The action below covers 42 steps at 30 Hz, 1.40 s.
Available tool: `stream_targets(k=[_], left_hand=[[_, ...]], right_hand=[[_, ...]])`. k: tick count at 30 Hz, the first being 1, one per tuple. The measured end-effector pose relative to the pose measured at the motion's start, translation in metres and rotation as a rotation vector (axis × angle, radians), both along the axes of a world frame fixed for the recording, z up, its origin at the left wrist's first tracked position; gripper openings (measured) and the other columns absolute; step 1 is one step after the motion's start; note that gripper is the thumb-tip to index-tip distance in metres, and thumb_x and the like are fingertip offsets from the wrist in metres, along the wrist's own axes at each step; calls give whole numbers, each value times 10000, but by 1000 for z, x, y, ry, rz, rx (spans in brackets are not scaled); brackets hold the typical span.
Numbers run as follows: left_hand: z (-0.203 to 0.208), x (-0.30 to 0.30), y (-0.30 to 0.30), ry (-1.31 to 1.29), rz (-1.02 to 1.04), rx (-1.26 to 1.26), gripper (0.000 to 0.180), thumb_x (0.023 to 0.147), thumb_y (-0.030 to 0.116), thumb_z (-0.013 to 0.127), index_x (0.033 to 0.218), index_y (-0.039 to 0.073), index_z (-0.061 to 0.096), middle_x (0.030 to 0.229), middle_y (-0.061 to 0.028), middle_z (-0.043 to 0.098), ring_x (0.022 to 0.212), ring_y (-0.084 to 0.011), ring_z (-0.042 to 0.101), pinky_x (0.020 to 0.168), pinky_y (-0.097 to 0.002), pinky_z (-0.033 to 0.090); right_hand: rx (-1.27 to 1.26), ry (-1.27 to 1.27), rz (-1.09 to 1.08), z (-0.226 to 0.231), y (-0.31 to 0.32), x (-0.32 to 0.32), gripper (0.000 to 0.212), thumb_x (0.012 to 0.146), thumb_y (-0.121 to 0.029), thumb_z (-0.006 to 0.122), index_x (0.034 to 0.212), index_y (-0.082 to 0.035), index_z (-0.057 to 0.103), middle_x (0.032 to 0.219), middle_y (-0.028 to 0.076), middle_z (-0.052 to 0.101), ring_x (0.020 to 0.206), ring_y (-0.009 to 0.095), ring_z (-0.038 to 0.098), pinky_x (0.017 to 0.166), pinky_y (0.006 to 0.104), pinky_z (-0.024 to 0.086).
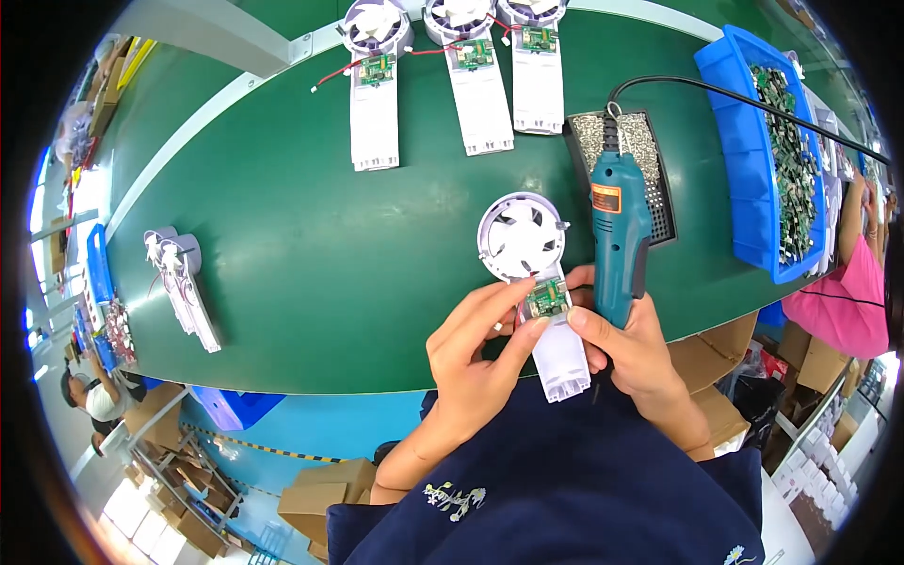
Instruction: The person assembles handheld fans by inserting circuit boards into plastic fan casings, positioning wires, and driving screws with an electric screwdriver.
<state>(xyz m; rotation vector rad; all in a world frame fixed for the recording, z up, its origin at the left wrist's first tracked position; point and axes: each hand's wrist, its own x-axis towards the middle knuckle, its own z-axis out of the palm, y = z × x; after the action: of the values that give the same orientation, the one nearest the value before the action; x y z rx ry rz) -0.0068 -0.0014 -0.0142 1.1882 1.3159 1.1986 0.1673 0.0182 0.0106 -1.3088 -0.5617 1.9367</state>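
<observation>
"What's that between the person's hands?"

"A white fan (524, 243), round end pointing away, handle toward the body. The green board (546, 298) in its neck sits right between the two thumbs."

"And the left hand (483, 341)?"

"Forefinger and thumb bent in at the board's left side, touching. Whether they pinch it or only press, I can't tell from here; the other fingers are partly hidden."

"How about the right hand (633, 347)?"

"Clamped on the fan: thumb on top near the board's right edge, fingertips showing from underneath. There's a teal driver (617, 240) in that same hand too, its body reaching out beyond the fingers, with a black cord (734, 94) running off to the right."

"Something's partly behind the driver."

"A black tray (664, 217) of small metal pieces (642, 141), just beyond the right hand. Farther right of that hand is a blue bin (749, 202) with a heap of loose boards (791, 155)."

"More fans up there?"

"Three others (375, 122), well beyond both hands, each with its own board. Way out left of the left hand, some white parts (188, 297) lie on the green table (311, 282)."

"And the pink?"

"A co-worker's top (845, 301), well right of the right hand, past the table's edge."
</observation>
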Motion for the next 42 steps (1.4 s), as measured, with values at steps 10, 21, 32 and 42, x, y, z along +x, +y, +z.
stream_targets(k=[10, 21, 32, 42], left_hand=[[2, 2, 8, 279, 249, 123, 238, 975, 30, 587, 1157, -90, 681, 1092, -156, 711, 948, -162, 651, 837, -265, 505], [20, -159, 127, 388, 246, 164, 341, 1024, 135, 555, 1280, -79, 622, 1163, -130, 695, 1001, -120, 625, 907, -256, 488], [-26, -168, 219, 281, 38, 107, 325, 996, 153, 628, 1259, -37, 658, 884, 38, 632, 676, 0, 436, 566, -182, 300], [41, -47, 74, 161, 114, 304, 298, 906, -46, 630, 1204, -58, 648, 1144, -168, 681, 964, -196, 666, 903, -324, 535]], right_hand=[[-56, 160, -89, -3, 12, -21, 295, 917, -87, 714, 1155, -32, 549, 784, 20, 618, 520, 52, 491, 450, 240, 402], [603, -803, -133, 82, 77, 143, 258, 881, -245, 751, 1051, -73, 661, 874, -5, 681, 695, 72, 604, 553, 248, 485], [523, -1626, 52, 41, 139, 277, 396, 725, -287, 806, 987, -17, 681, 881, 191, 704, 856, 347, 695, 798, 432, 523], [500, -601, -151, 72, 89, 179, 288, 830, -146, 786, 1040, -43, 618, 851, 54, 683, 444, 44, 459, 403, 216, 334]])
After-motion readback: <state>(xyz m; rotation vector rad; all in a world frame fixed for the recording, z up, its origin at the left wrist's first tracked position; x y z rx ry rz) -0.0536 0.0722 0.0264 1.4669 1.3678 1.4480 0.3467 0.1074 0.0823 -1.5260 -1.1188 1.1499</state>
